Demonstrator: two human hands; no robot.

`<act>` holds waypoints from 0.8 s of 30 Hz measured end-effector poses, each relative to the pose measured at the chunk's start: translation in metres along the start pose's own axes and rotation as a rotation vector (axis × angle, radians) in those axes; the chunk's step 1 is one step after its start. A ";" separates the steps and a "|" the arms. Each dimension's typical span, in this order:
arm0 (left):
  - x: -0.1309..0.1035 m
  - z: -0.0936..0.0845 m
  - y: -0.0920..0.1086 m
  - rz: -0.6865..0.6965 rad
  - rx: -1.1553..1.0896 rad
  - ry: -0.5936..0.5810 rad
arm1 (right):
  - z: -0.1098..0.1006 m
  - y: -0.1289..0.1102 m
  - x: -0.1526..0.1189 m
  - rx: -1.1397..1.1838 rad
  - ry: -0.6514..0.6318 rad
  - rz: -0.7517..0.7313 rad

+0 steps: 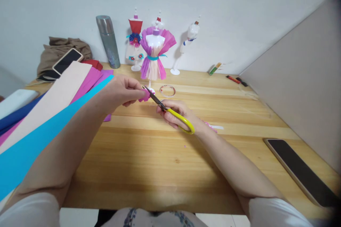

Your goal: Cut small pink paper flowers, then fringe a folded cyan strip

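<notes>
My left hand (pixel 128 90) pinches a small piece of magenta paper (pixel 144 96) above the middle of the table. My right hand (pixel 176 111) grips yellow-handled scissors (pixel 182 120), whose dark blades point up and left and lie against the paper's upper edge. How far apart the blades are is hard to make out. Just behind my hands stands a small mannequin (pixel 155 42) in a purple, pink and cream paper dress with a blue sash. Part of its white base is hidden by the paper and scissors. A roll of clear tape (pixel 167 91) lies beyond the blades.
Crepe paper sheets (pixel 61 111) in blue, cream and magenta lie under my left forearm. A steel flask (pixel 108 42) and more mannequins (pixel 135 42) stand along the wall. One phone (pixel 298 166) lies at right, another (pixel 68 61) at back left. Paper scraps (pixel 211 126) lie behind my right wrist.
</notes>
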State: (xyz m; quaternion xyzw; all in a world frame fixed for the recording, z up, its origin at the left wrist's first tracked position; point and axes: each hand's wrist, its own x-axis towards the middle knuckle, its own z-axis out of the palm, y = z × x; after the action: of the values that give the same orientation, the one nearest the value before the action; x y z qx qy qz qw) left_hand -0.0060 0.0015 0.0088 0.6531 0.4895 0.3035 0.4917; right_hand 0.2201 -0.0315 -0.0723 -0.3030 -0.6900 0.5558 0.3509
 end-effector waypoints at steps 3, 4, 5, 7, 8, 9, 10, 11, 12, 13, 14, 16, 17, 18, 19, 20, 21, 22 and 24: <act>0.000 0.000 0.002 -0.027 0.003 0.003 | 0.000 0.000 0.000 0.001 -0.003 0.015; 0.000 0.000 0.003 -0.032 0.012 0.002 | 0.000 0.000 0.000 0.004 -0.004 0.015; 0.000 0.000 0.004 -0.035 0.025 0.001 | 0.000 0.001 0.000 0.006 -0.004 0.013; 0.000 -0.001 0.005 -0.046 0.053 -0.008 | 0.000 0.001 0.000 0.005 -0.002 0.003; 0.000 -0.001 0.005 -0.051 0.063 -0.015 | 0.000 0.001 0.000 -0.001 -0.002 0.000; 0.000 -0.001 0.006 -0.054 0.070 -0.020 | 0.001 0.001 0.000 -0.010 0.000 -0.001; -0.001 -0.002 0.006 -0.056 0.075 -0.024 | 0.001 0.001 0.000 -0.019 0.002 0.000; -0.001 -0.002 0.006 -0.056 0.079 -0.028 | 0.001 0.000 0.000 -0.027 0.006 0.004; -0.001 -0.002 0.007 -0.055 0.081 -0.031 | 0.001 0.000 0.000 -0.033 0.009 0.010; 0.000 -0.002 0.007 -0.055 0.082 -0.032 | 0.002 -0.001 0.000 -0.036 0.013 0.016; 0.000 -0.002 0.007 -0.056 0.081 -0.034 | 0.002 -0.001 0.000 -0.037 0.015 0.025; 0.001 -0.003 0.005 -0.058 0.074 -0.037 | 0.003 -0.001 -0.001 -0.034 0.011 0.039; 0.001 -0.003 0.004 -0.058 0.068 -0.038 | 0.003 -0.001 -0.001 -0.031 0.006 0.039; 0.002 -0.004 0.002 -0.054 0.060 -0.041 | 0.003 0.000 -0.001 -0.027 0.003 0.034; 0.003 -0.005 0.000 -0.047 0.051 -0.045 | 0.002 0.000 -0.001 -0.025 0.005 0.027; 0.003 -0.005 -0.001 -0.037 0.039 -0.048 | 0.001 0.001 -0.001 -0.026 0.012 0.021; 0.004 -0.006 -0.003 -0.024 0.025 -0.051 | 0.000 0.001 -0.001 -0.031 0.020 0.022; 0.004 -0.006 -0.004 -0.010 0.009 -0.050 | -0.002 0.001 0.000 -0.045 0.018 0.034; 0.004 -0.006 -0.005 0.024 -0.027 -0.031 | -0.003 -0.001 0.002 -0.120 -0.025 0.064</act>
State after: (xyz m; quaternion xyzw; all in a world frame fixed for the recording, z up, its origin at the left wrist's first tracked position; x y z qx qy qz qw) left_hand -0.0117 0.0074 0.0053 0.6569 0.4700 0.3057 0.5042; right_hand 0.2217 -0.0285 -0.0709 -0.3384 -0.7164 0.5281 0.3054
